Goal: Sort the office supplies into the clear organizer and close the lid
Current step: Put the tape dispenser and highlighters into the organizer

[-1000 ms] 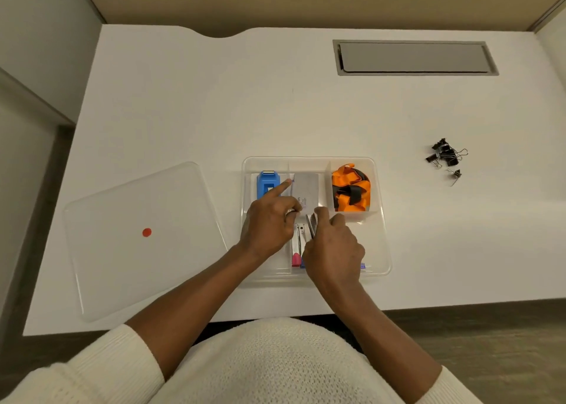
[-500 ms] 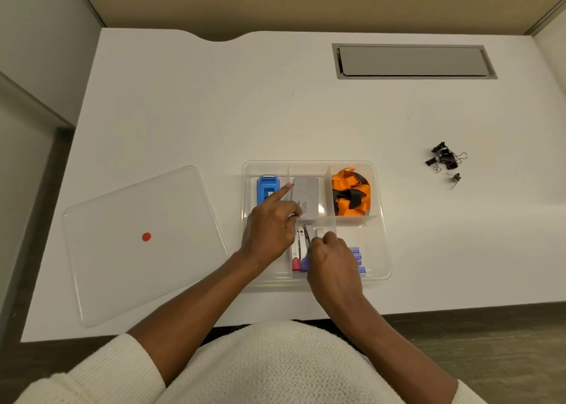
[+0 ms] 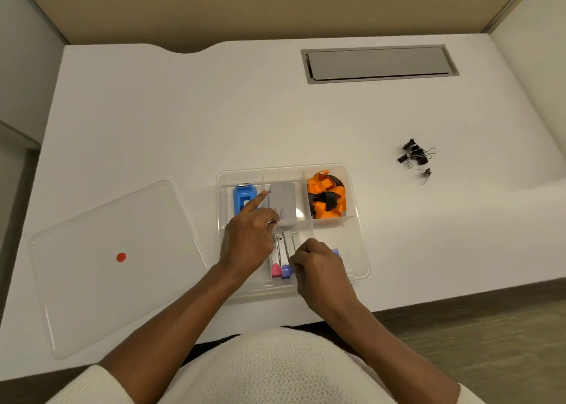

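Note:
The clear organizer (image 3: 359, 226) sits open at the table's near middle. Its back compartments hold a blue item (image 3: 242, 196), a grey box (image 3: 284, 200) and an orange-and-black bundle (image 3: 326, 198). In a front slot lie silver clips, one with a pink end (image 3: 276, 270) and one with a purple end (image 3: 287, 270). My left hand (image 3: 248, 241) has its index finger stretched over the blue item and its other fingers curled at the grey box's near corner. My right hand (image 3: 320, 270) pinches the near end of a third silver clip (image 3: 296, 240). It also covers some small blue pieces (image 3: 335, 252).
The clear lid (image 3: 137, 229), marked with a red dot (image 3: 121, 257), lies flat to the left of the organizer. A small pile of black binder clips (image 3: 415, 157) is on the table to the right. A grey hatch (image 3: 379, 63) is set into the far side.
My right hand has drawn back toward me along the front slot, uncovering the silver clips. My left hand has stayed in place.

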### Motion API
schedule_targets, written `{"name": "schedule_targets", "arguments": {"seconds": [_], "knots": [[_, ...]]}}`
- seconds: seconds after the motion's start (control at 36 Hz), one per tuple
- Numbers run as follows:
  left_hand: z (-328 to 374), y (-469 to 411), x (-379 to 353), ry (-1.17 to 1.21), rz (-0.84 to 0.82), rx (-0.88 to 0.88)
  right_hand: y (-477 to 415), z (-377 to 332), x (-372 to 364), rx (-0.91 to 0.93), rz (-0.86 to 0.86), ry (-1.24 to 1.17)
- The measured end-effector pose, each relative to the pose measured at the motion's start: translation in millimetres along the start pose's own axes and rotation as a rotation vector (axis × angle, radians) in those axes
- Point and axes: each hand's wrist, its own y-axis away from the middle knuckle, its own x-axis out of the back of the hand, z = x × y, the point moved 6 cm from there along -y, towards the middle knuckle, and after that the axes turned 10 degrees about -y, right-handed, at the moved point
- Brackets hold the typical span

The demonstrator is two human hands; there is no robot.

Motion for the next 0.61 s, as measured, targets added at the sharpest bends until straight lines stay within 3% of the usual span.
{"name": "schedule_targets", "arguments": {"seconds": [0.17,0.28,0.47,0.61], "knots": [[16,1,7,-0.173,-0.010,-0.066,-5,18,51,-0.064,0.218,-0.247],[37,-1,12,-0.288,0.012,-0.151,-10,46,89,-0.070,0.372,-0.289],[94,-32,15,-0.207,0.040,-0.266,-17,119,146,-0.180,0.605,-0.342],[137,-77,9,-0.146,0.014,-0.360,-23,179,173,-0.330,0.649,-0.295]]}}
